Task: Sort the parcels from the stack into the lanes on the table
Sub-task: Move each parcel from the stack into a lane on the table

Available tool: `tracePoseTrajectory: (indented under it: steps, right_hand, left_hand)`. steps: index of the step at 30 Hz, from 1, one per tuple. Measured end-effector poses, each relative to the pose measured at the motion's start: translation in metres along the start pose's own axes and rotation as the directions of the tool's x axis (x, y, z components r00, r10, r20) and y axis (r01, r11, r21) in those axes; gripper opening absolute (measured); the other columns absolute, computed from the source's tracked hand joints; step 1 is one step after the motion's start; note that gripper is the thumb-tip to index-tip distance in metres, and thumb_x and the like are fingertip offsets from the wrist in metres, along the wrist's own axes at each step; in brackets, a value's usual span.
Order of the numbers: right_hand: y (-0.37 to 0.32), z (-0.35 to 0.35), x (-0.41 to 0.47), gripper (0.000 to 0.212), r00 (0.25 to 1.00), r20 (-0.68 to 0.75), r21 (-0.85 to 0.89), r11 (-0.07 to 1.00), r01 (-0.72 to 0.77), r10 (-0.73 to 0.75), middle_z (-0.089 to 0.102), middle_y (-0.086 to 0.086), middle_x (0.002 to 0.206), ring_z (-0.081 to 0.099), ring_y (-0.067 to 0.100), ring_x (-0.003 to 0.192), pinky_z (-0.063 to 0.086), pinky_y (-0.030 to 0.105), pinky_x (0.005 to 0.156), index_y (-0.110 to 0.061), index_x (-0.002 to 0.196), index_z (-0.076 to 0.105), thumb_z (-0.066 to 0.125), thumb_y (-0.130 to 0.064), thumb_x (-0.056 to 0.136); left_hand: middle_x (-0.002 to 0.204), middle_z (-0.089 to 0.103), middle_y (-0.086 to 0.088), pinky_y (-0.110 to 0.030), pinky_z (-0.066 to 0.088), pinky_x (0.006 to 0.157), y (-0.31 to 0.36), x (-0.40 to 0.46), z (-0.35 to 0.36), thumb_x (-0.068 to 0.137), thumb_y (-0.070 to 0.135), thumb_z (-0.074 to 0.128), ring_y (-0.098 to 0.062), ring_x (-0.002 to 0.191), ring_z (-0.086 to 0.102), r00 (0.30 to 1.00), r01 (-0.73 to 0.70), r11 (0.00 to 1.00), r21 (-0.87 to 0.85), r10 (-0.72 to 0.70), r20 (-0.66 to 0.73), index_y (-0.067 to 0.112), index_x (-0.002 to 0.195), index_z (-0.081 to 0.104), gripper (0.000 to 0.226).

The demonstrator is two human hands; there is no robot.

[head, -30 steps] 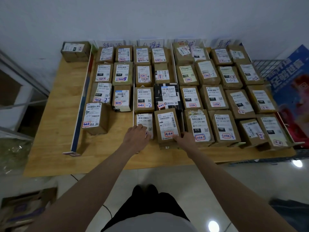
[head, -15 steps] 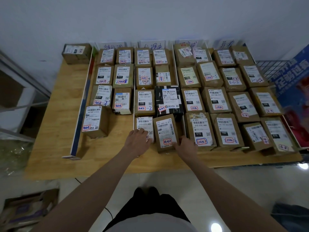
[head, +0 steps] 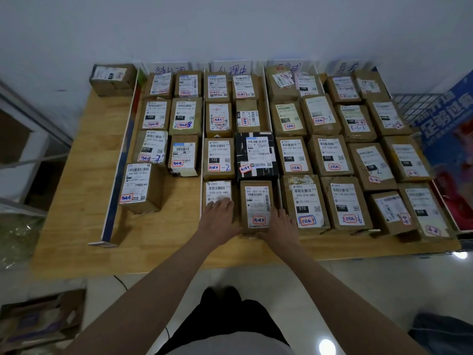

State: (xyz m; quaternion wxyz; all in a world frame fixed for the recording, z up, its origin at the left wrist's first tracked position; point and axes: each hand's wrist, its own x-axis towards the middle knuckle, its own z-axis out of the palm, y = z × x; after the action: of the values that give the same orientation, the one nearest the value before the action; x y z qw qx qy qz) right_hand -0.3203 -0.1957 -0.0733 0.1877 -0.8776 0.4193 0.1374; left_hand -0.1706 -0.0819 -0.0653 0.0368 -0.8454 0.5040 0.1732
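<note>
Brown parcels with white labels fill the lanes on the wooden table (head: 76,201). The front of the second lane holds two parcels side by side: one marked 070-070-A80 (head: 218,192) and one marked 502-602-12 (head: 256,201), which sits against a black parcel (head: 256,155) behind it. My left hand (head: 218,217) rests flat on the near end of the 070-070-A80 parcel, fingers straight. My right hand (head: 281,226) touches the right near corner of the 502-602-12 parcel, fingers extended along its side.
White dividers (head: 120,180) separate the lanes, with paper lane signs (head: 231,69) against the back wall. One lone parcel (head: 112,78) stands at the table's back left, outside the lanes. A blue poster (head: 450,129) leans at the right, and a cardboard box (head: 38,321) lies on the floor.
The 502-602-12 parcel has slid away from me, up against the black parcel. Both hands have moved forward with it.
</note>
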Motion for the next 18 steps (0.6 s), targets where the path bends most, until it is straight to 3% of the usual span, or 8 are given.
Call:
tracePoseTrajectory:
  steps: [7, 10, 14, 18]
  right_hand:
    - [-0.005, -0.005, 0.008, 0.087, 1.000, 0.013, -0.004, 1.000, 0.006, -0.006, 0.040, 0.010, 0.142, 0.043, 0.026, 0.131, 0.037, 0.040, 0.109, -0.011, 0.146, 0.028, 0.073, -0.048, 0.082]
    - [-0.005, -0.010, 0.012, 0.073, 1.000, -0.005, 0.003, 1.000, 0.023, -0.023, 0.042, 0.010, 0.138, 0.044, 0.026, 0.128, 0.038, 0.040, 0.108, -0.010, 0.140, 0.037, 0.066, -0.051, 0.087]
    - [-0.008, -0.027, 0.019, 0.051, 0.993, -0.105, 0.039, 0.997, 0.064, -0.060, 0.046, 0.007, 0.135, 0.046, 0.025, 0.125, 0.040, 0.039, 0.107, -0.012, 0.136, 0.043, 0.053, -0.044, 0.097]
    - [-0.022, -0.055, 0.029, 0.049, 0.966, -0.217, 0.025, 0.989, 0.147, -0.138, 0.044, 0.008, 0.144, 0.040, 0.026, 0.136, 0.033, 0.045, 0.115, -0.013, 0.142, 0.039, 0.042, -0.039, 0.101]
  left_hand:
    - [0.146, 0.040, -0.004, -0.040, 0.029, 0.115, -0.004, 0.001, 0.004, 0.086, 0.062, 0.056, -0.023, 0.131, 0.045, 0.999, -0.039, 0.999, 0.021, 0.039, 0.019, 0.011, 0.141, 0.041, 0.076]
    - [0.147, 0.041, -0.004, -0.040, 0.029, 0.115, -0.005, 0.002, 0.000, 0.090, 0.060, 0.051, -0.022, 0.131, 0.045, 0.998, -0.053, 0.999, 0.006, 0.053, 0.030, 0.011, 0.141, 0.042, 0.071]
    - [0.150, 0.039, -0.004, -0.041, 0.024, 0.118, -0.010, 0.004, -0.015, 0.097, 0.055, 0.039, -0.022, 0.135, 0.041, 0.999, -0.034, 0.999, 0.042, 0.034, -0.003, 0.012, 0.144, 0.041, 0.064]
    - [0.154, 0.036, -0.006, -0.042, 0.019, 0.121, -0.025, 0.008, -0.048, 0.102, 0.049, 0.031, -0.024, 0.142, 0.032, 0.996, 0.044, 0.996, 0.074, -0.037, -0.084, 0.014, 0.148, 0.038, 0.058]
